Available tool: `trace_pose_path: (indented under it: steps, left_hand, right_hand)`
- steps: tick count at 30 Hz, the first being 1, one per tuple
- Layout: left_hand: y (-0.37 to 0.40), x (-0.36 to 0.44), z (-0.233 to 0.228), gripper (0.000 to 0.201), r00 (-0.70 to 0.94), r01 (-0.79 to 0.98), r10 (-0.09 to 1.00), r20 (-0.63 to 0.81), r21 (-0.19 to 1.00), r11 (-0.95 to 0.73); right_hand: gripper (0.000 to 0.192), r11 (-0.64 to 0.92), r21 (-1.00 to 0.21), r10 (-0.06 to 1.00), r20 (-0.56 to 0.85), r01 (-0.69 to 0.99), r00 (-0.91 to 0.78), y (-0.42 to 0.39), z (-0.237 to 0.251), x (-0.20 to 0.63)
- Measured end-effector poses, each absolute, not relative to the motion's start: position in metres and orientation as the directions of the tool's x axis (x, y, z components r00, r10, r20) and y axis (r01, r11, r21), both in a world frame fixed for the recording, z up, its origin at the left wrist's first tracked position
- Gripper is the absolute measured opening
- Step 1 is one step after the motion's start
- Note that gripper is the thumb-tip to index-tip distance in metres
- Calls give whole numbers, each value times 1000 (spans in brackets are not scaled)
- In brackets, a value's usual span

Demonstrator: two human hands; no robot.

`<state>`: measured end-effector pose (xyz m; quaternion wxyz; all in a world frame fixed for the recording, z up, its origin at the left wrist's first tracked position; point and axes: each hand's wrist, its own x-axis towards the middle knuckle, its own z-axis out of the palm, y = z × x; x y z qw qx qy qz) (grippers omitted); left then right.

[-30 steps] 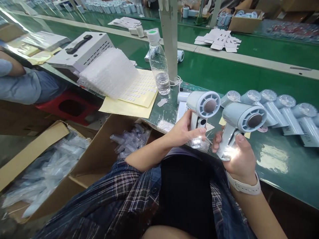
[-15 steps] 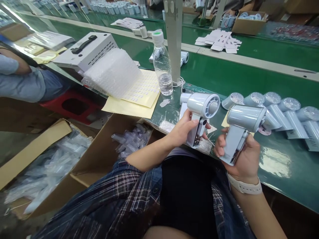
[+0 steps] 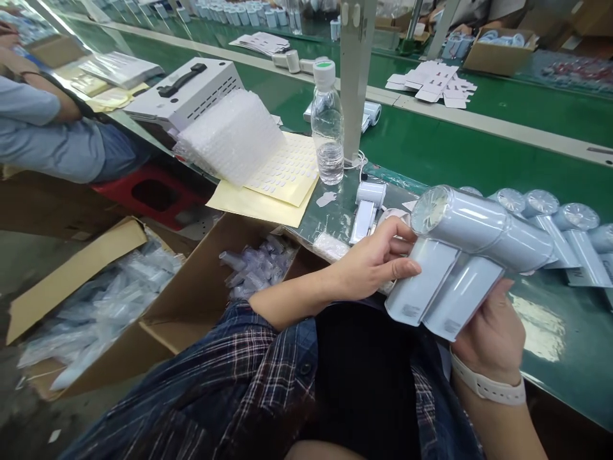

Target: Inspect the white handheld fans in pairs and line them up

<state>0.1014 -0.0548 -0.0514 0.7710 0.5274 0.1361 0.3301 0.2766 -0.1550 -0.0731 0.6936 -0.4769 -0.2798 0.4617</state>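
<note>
Two pale blue handheld fans are side by side in front of me, their barrel-shaped heads end to end and their handles nearly touching. My left hand (image 3: 383,259) pinches the left fan (image 3: 424,281), its thumb on the handle and its fingers mostly behind. Around the lower part of the right fan (image 3: 467,297) curls my right hand (image 3: 498,329), its fingers largely hidden by the handle. Small print shows low on both handles. On the bench beyond my left hand lies another fan (image 3: 366,207). To the right is a row of several similar fans (image 3: 541,204).
A water bottle (image 3: 329,137) stands by a metal post (image 3: 355,83). Left of it are yellow sticker sheets (image 3: 272,204), bubble wrap (image 3: 232,137) and a white metal case (image 3: 184,89). Below, a cardboard box (image 3: 177,306) holds clear plastic pieces. A person sits at far left.
Both fans have been turned so that their closed sides face me and brought together. My left hand has shifted slightly right. A fan on the bench, partly hidden before, now shows.
</note>
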Motion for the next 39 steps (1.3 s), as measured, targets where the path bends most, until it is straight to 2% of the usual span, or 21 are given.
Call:
trace_pose_path:
  steps: [3, 6, 10, 13, 15, 18, 22, 24, 27, 31, 34, 39]
  left_hand:
    - [-53, 107, -53, 55, 723, -419, 671, 165, 877, 236]
    - [-52, 113, -53, 62, 730, -440, 669, 139, 845, 305]
    - [-55, 119, -55, 72, 861, -348, 505, 49, 782, 517]
    - [-57, 123, -60, 70, 867, -345, 498, 4, 726, 595]
    - [-57, 124, -63, 71, 868, -357, 496, -18, 673, 648]
    - [-56, 125, -60, 71, 913, -336, 408, -6, 555, 761]
    - [-54, 124, -49, 70, 954, -262, 297, -33, 386, 884]
    - [-54, 125, -47, 73, 962, -236, 269, -50, 349, 907]
    - [-52, 126, -51, 64, 948, -259, 311, -62, 411, 874]
    - [-50, 125, -60, 43, 899, -357, 438, 11, 599, 717]
    - [-49, 122, -61, 51, 864, -402, 499, 69, 691, 601]
    - [-48, 114, -57, 64, 806, -367, 591, 42, 819, 442]
  right_hand:
    - [32, 168, -933, 881, -2, -317, 473, -158, -66, 278]
    - [27, 128, -912, 897, -61, -391, 437, -158, -57, 279]
    - [33, 19, -840, 949, -156, -543, 274, -154, -44, 277]
    - [35, 18, -837, 950, -156, -546, 270, -152, -40, 275]
    - [39, 11, -855, 945, -161, -518, 286, -153, -39, 274]
    - [44, 11, -879, 943, -150, -477, 298, -159, -40, 273]
    - [43, 50, -888, 927, -129, -457, 351, -169, -40, 272]
    - [40, 62, -883, 914, -137, -466, 381, -172, -41, 271]
    - [44, 105, -866, 902, -124, -489, 413, -171, -42, 271]
    - [42, 172, -852, 921, -40, -495, 389, -164, -46, 274]
    - [40, 222, -828, 923, 7, -516, 386, -158, -48, 275]
    - [35, 317, -801, 871, 34, -508, 491, -154, -48, 272]
